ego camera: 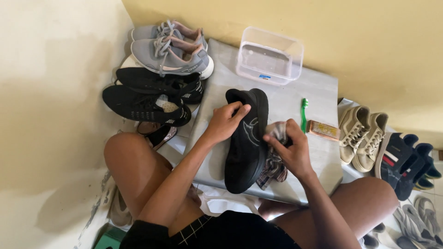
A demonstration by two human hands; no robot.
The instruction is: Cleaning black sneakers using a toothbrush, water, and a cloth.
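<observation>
Black sneaker (pixel 247 140) lying sideways on grey tabletop (pixel 314 92); left hand (pixel 226 121) clenched over its upper, right hand (pixel 290 150) grasping crumpled checked cloth (pixel 273 168) against its side; probably light, soft-walled, best held by firm sole edge.

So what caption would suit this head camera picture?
Left hand steadies a black shoe on a grey board while the right hand presses a cloth against it.

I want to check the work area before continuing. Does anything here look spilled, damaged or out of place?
Nothing stands out. The left hand steadies the black shoe on the grey board; the right hand presses a cloth on it. The toothbrush, brush block and clear tub lie tidy.
</observation>
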